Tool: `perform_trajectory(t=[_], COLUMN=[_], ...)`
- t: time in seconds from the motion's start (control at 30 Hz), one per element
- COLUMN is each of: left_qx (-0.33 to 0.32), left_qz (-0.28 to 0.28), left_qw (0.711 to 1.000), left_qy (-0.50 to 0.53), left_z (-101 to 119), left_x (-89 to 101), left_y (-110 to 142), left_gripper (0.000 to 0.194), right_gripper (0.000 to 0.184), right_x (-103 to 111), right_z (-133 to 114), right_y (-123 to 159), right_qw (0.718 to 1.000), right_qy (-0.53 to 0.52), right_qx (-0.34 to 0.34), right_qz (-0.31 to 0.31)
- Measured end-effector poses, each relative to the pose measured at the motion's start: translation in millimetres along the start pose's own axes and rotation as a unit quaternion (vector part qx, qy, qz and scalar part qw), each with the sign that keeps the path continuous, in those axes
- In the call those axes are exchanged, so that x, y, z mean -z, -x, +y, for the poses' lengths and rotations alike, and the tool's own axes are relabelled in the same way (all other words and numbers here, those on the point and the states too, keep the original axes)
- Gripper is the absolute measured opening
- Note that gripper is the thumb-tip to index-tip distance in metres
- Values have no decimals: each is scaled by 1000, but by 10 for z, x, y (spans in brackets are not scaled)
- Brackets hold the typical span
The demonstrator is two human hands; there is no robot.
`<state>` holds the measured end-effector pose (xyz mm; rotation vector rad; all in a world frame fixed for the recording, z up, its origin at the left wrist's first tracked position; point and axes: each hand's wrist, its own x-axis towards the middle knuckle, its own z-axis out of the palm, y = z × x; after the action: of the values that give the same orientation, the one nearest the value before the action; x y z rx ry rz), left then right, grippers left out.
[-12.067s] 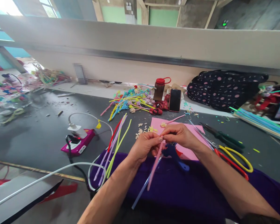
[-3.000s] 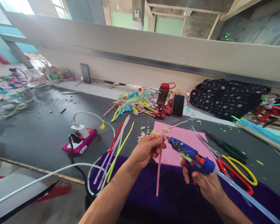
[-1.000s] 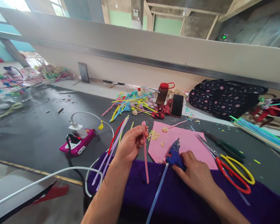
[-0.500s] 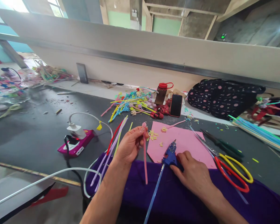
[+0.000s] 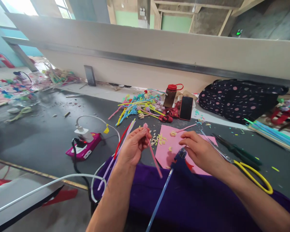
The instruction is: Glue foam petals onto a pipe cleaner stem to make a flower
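At the far left of the dark worktop (image 5: pixel 50 135), clear plastic packs with colourful stars (image 5: pixel 12 88) sit near its edge. Next along is a magenta power strip (image 5: pixel 93 146), a white adapter (image 5: pixel 84 134) and a black plug pushed into it. A red stem (image 5: pixel 121 141) and lilac stems (image 5: pixel 110 167) lie aslant beside my left forearm.

My left hand (image 5: pixel 134 146) has its fingers pinched round a pink stem (image 5: pixel 154 159), close under its bunched tip; the long tail hangs down to the right, above the purple cloth (image 5: pixel 145 190). Beyond that hand spreads a heap of coloured stems (image 5: pixel 135 108), and just to its right are small pale pieces (image 5: pixel 161 139), some on the pink sheet (image 5: pixel 164 149).

The blue glue gun (image 5: pixel 180 161) lies at the sheet's near edge, nozzle pointing away from me, a clear glue stick (image 5: pixel 159 201) trailing towards me. Behind stand a red-capped bottle (image 5: pixel 169 98) and a phone (image 5: pixel 186 108).

My right hand (image 5: pixel 201 153) is over the gun, fingers loosely curled and grasping nothing; whether they touch the nozzle I can't tell. Farther right come scissors with a yellow loop (image 5: pixel 258 180), dark pliers (image 5: pixel 241 152), a patterned bag (image 5: pixel 234 100) and a bundle of blue-green stems (image 5: pixel 275 132).
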<state>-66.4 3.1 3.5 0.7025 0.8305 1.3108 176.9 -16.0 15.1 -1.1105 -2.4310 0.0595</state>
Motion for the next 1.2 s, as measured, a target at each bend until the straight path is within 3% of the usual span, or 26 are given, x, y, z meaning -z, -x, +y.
perform_trajectory(t=[0.1, 0.23, 0.53, 0.73, 0.87, 1.07, 1.2], left_qx=[-15, 7, 10, 14, 27, 54, 57], left_qz=[13, 0, -20, -32, -39, -90, -91], left_qw=[1000, 1000, 1000, 999, 999, 994, 993], left_qy=[3, 12, -11, -7, -7, 13, 39], left_z=[3, 10, -51, -43, -33, -84, -94], left_x=[-10, -34, -32, -48, -51, -105, -129], left_y=[-4, 2, 9, 20, 27, 44, 43], left_gripper=[17, 16, 17, 15, 14, 16, 15], right_gripper=[18, 16, 19, 17, 17, 14, 15], right_x=[-118, -277, -670, -925, -865, -530, -354], right_z=[32, 52, -84, -120, -95, 51, 101], right_y=[-169, -366, -899, -1045, -1042, -962, -957], right_qw=[997, 987, 980, 976, 982, 984, 976], right_qy=[-28, 20, 61, 65, 30, -73, -137], right_qx=[-3, -52, -61, -88, -91, -99, -101], right_qz=[-74, -153, -179, -189, -165, -127, -133])
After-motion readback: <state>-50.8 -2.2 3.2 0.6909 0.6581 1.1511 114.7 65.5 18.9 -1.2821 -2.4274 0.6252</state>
